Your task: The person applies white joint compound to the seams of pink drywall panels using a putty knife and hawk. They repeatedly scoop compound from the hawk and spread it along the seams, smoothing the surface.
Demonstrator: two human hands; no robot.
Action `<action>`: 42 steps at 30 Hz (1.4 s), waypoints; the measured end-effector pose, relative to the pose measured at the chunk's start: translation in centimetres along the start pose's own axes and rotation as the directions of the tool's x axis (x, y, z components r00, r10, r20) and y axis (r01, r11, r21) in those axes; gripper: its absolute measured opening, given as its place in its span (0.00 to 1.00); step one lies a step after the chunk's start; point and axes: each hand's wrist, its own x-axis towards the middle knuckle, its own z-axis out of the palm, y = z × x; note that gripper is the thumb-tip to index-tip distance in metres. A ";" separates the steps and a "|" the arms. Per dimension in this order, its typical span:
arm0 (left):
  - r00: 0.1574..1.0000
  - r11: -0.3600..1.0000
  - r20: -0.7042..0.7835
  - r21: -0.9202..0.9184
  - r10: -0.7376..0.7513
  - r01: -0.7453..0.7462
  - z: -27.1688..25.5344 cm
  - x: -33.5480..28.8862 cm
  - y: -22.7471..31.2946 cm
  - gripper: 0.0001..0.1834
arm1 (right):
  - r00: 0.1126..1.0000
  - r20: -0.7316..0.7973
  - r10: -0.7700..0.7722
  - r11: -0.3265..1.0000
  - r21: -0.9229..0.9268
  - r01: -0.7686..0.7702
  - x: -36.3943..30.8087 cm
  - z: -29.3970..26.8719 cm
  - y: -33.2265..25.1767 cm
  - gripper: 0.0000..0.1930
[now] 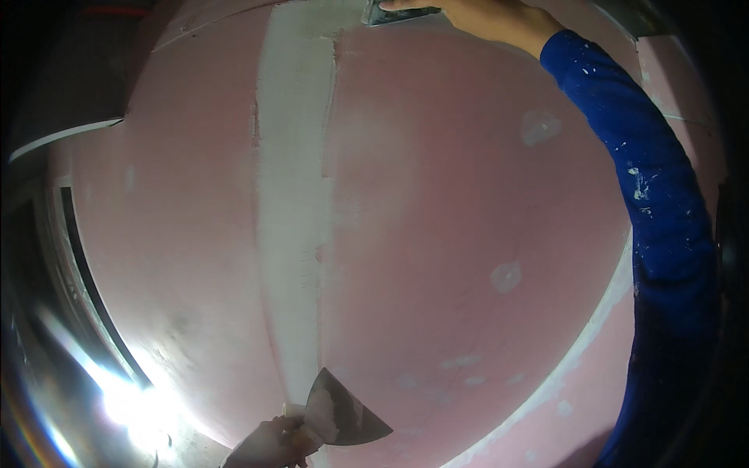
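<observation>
A pink plasterboard wall (437,203) carries a wide vertical band of pale joint compound (292,187) with ragged edges. At the lower edge, my left hand (282,443) is closed round a putty knife (347,412), its broad triangular blade flaring to the right in front of the wall. High up, my right arm reaches across in a blue sleeve spotted with white. My right hand (488,17) grips a flat trowel (403,14) against the wall, just right of the band's upper end. The picture's top edge cuts off part of that hand and the trowel.
Pale filler patches (541,127) dot the wall. Another pale seam (577,351) curves along the right side. A glaring lamp (136,405) shines at the lower left, near a dark slot (97,288) beside the wall. A dark opening (70,78) lies at the upper left.
</observation>
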 end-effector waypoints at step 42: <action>0.998 0.997 0.065 -0.074 -0.009 0.014 4.7 2.6 -4.9 0.27 | 0.954 0.238 0.184 0.980 -0.124 -0.158 -8.8 -5.5 0.4 0.29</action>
